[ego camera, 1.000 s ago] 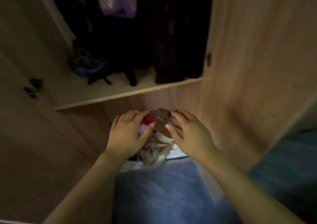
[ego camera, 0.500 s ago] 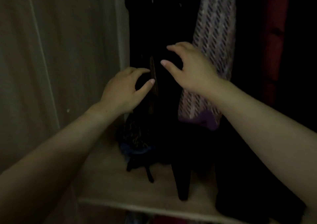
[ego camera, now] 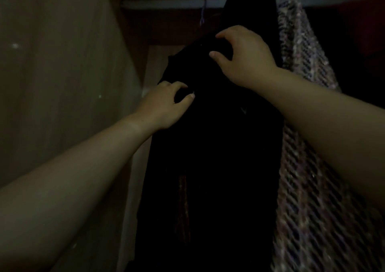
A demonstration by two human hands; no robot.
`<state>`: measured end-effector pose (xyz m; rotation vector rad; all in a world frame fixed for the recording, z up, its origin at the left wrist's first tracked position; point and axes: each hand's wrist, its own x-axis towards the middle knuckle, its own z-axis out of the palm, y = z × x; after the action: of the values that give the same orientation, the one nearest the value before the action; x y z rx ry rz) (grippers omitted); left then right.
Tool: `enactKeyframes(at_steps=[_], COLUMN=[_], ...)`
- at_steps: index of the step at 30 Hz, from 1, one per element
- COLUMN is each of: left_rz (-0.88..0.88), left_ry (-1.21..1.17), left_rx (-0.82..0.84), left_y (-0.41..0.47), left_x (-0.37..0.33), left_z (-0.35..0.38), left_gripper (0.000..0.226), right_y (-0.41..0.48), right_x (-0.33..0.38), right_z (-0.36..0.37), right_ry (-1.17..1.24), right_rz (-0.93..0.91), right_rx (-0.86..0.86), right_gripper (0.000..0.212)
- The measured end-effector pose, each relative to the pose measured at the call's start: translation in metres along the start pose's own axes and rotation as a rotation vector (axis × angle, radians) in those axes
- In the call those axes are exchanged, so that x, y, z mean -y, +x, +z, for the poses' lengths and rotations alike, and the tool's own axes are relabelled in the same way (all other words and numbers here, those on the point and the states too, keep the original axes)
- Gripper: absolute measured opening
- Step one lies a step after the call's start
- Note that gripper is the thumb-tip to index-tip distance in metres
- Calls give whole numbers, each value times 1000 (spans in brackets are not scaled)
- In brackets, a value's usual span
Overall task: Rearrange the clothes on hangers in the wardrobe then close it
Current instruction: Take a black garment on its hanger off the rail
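Note:
A black garment (ego camera: 212,151) hangs from the white rail (ego camera: 166,2) inside the dark wardrobe, on a hanger with a purple hook (ego camera: 202,15). My left hand (ego camera: 164,105) pinches the garment's left shoulder edge between thumb and fingers. My right hand (ego camera: 241,57) is higher up, near the collar, with fingers curled over the black fabric; whether it grips is hard to tell in the dark. Right of it hangs a pink-and-purple patterned knit garment (ego camera: 306,167). A red garment (ego camera: 370,28) shows faintly at the far right.
The open wardrobe door (ego camera: 58,84) fills the left side, close to my left forearm. The wardrobe's wooden back wall (ego camera: 158,28) shows behind the rail. The interior is very dark.
My view has tilted from the wardrobe's lower part up to the rail. Both hands left a bundle of clothes below and rose to the top of the black garment.

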<state>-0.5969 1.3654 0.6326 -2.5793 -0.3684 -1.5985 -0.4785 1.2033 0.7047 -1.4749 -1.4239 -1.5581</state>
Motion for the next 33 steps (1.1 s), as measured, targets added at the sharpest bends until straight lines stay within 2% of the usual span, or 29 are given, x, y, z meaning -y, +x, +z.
enactKeyframes(at_steps=[5, 10, 14, 17, 20, 27, 33], left_rz=[72, 104, 105, 106, 107, 120, 91], left_ry=[-107, -202, -228, -239, -255, -137, -112], left_rx=[-70, -173, -210, -193, -177, -261, -449], left_y=[71, 125, 155, 161, 163, 175, 174], left_x=[15, 30, 42, 50, 53, 60, 67], left_z=[8, 16, 25, 35, 38, 24, 0], left_gripper=[60, 48, 47, 50, 51, 51, 45], right_y=[55, 102, 121, 125, 125, 152, 136], right_x=[-30, -50, -57, -59, -67, -83, -83], right_z=[-13, -2, 0, 4, 10, 14, 14], right_ry=[-360, -507, -461, -312, -190, -126, -94], right_rz=[44, 163, 207, 251, 316, 423, 418], right_rx=[-43, 132, 169, 191, 100, -34, -117], right_gripper=[51, 53, 41, 31, 24, 17, 17])
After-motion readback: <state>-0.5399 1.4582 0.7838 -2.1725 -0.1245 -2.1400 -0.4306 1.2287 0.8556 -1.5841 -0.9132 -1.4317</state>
